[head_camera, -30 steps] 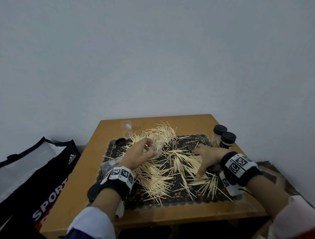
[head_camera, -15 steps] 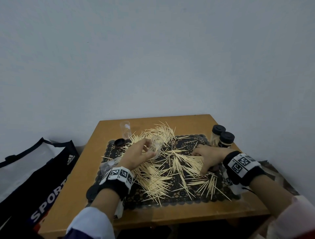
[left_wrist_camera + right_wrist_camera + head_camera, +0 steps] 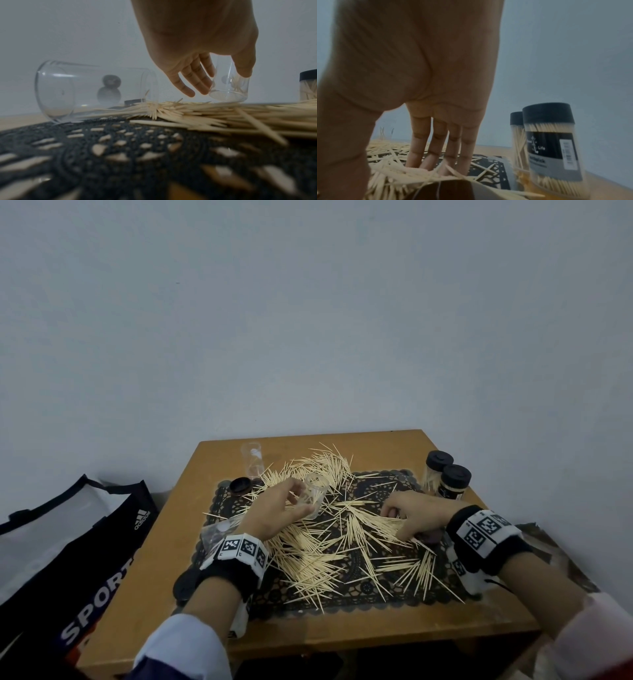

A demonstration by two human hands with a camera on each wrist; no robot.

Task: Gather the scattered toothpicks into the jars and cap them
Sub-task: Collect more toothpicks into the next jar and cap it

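Note:
Pale toothpicks (image 3: 322,549) lie scattered across a black lace mat (image 3: 346,601) on a small wooden table. My left hand (image 3: 294,501) grips a clear open jar (image 3: 314,495) standing upright among them, with a few toothpicks inside. In the left wrist view the thumb and fingers (image 3: 202,81) wrap the jar (image 3: 230,88). My right hand (image 3: 397,518) rests on the pile at the mat's right. Its fingers (image 3: 436,147) reach straight down into the toothpicks (image 3: 399,174).
Two full, black-capped jars (image 3: 448,486) stand at the table's right edge, close to my right hand. An empty jar (image 3: 253,462) stands at the back left, another (image 3: 219,530) lies beside my left wrist. Loose black caps (image 3: 239,485) (image 3: 186,583) lie at left. A sports bag (image 3: 68,542) sits beside the table.
My right hand has slid slightly left over the toothpicks. The left hand still holds the jar in the same place.

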